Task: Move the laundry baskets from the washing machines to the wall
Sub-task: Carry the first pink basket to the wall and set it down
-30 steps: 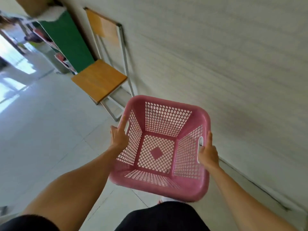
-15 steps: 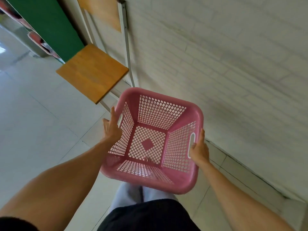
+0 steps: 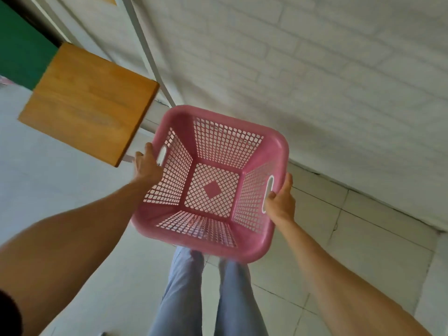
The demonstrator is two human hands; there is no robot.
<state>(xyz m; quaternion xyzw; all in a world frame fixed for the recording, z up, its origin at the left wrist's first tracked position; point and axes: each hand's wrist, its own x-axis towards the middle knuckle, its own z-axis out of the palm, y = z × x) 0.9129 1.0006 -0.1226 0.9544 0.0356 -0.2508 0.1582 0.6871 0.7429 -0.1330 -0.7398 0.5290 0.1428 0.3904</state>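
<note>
While only the head view is given, it shows one pink laundry basket [image 3: 211,183], held above the tiled floor [image 3: 339,238] by two bare hands, close to the white brick wall [image 3: 315,81] and just beside one wooden chair [image 3: 89,100]. The left hand [image 3: 146,166] is curled closed over the left rim handle, and the right hand [image 3: 281,200] has its fingers [image 3: 271,195] hooked shut through the right handle slot. The basket is square, empty, latticed on all sides, with a solid diamond in its base.
</note>
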